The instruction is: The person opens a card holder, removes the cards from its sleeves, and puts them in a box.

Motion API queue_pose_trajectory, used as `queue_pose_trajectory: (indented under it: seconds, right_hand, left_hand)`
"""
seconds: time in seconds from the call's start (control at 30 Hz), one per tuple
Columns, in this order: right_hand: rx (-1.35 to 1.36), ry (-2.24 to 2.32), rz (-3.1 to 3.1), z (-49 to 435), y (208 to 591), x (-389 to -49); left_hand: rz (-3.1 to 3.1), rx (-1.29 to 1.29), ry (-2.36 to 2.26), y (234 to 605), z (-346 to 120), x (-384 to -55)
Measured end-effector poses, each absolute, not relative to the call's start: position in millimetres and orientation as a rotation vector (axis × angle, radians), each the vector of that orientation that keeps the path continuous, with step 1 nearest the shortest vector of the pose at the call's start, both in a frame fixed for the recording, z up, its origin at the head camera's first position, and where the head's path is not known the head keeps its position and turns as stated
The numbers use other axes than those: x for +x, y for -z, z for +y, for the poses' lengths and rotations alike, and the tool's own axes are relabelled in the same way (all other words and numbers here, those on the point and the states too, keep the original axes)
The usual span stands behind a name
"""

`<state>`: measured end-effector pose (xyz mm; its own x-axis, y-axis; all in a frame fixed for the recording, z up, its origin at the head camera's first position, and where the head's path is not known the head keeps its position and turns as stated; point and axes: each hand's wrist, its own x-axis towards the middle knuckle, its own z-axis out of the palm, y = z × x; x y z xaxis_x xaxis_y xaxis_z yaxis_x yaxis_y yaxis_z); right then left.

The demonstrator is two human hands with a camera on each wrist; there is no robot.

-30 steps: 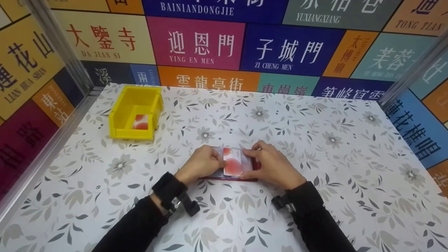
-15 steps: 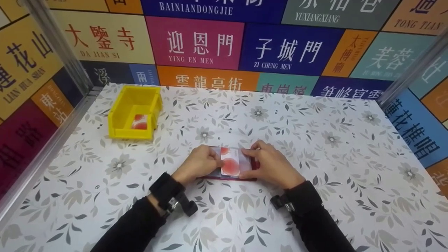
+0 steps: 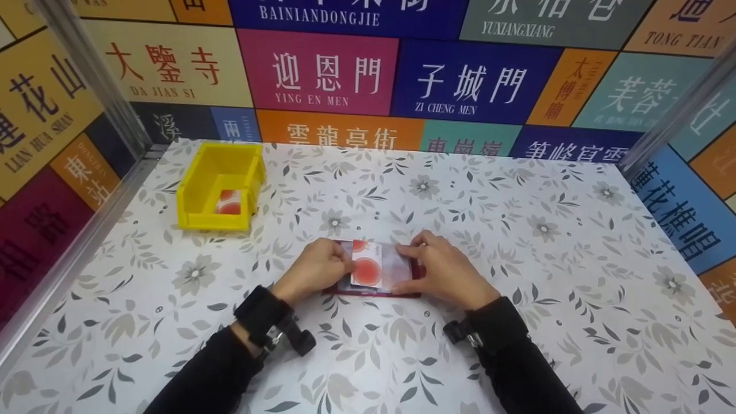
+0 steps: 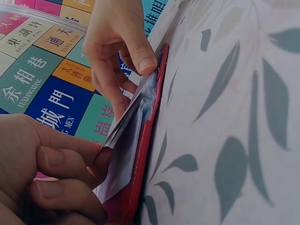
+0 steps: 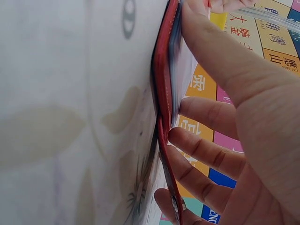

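A red card holder [image 3: 391, 294] with clear plastic sleeves lies spread on the table. A white card with red circles [image 3: 367, 270] sits at its sleeves, partly over the left side. My left hand [image 3: 317, 265] pinches the card's left edge between thumb and forefinger; in the left wrist view the card [image 4: 123, 119] tilts up off the sleeve. My right hand [image 3: 451, 270] grips the holder's right part, thumb at the near edge and fingers at the far edge. In the right wrist view the holder's red edge [image 5: 161, 79] runs beside the thumb, with a snap strap hanging below.
A yellow bin [image 3: 215, 220] stands at the back left with a similar red-and-white card [image 3: 229, 202] inside. The floral-patterned table [image 3: 517, 356] is bounded by walls of coloured Chinese signs [image 3: 319, 72] at the back and sides.
My left hand has drawn leftward with the card, which has shifted left across the holder. More of the clear sleeve shows at the right. The right hand has stayed nearly still.
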<state>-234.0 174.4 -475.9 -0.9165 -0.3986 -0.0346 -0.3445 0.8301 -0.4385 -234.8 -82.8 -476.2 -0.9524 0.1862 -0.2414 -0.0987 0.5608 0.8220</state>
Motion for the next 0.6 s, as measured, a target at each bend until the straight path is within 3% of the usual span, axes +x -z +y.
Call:
queue_pose_trajectory:
  seconds: [0.6]
  right_hand:
    - [-0.616,0.650,2.900,175.8,475.9,-232.4]
  left_hand:
    - [2.525,-0.008,-1.317,475.0,-108.7,-235.2]
